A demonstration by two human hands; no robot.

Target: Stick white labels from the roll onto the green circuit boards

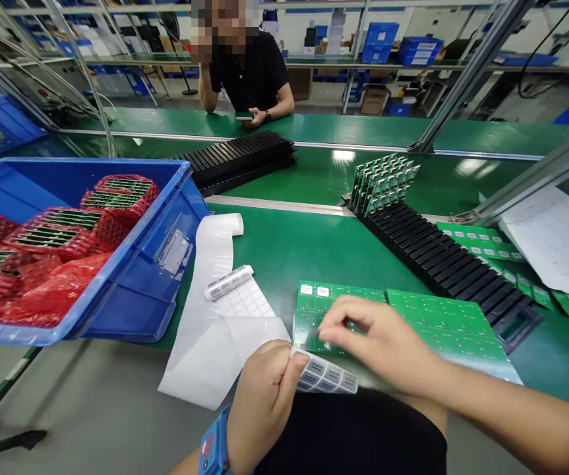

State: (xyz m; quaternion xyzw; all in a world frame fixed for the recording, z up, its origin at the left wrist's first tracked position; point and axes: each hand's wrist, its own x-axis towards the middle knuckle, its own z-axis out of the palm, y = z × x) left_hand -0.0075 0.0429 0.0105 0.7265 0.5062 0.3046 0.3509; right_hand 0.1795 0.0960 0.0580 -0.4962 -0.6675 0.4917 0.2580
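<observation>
My left hand point(267, 382) is closed on a sheet of printed labels point(328, 375), its free end jutting right over my lap. My right hand point(370, 333) is pinched above a green circuit board point(306, 316); anything between the fingertips is too small to name. Two white labels point(314, 290) sit at the board's top left corner. Another green circuit board point(442, 313) lies to its right, partly behind my right forearm. Left of the boards, a label roll point(229, 282) rests on white backing paper point(200, 356) that hangs over the table edge.
On the left, a blue crate point(136, 270) holds boards in red bubble wrap point(61, 231). A black slotted rack point(427, 254) with upright boards point(383, 183) stands right; more black racks point(239, 158) lie behind. Papers point(556, 237) cover boards far right. A person point(252, 76) sits opposite with a phone.
</observation>
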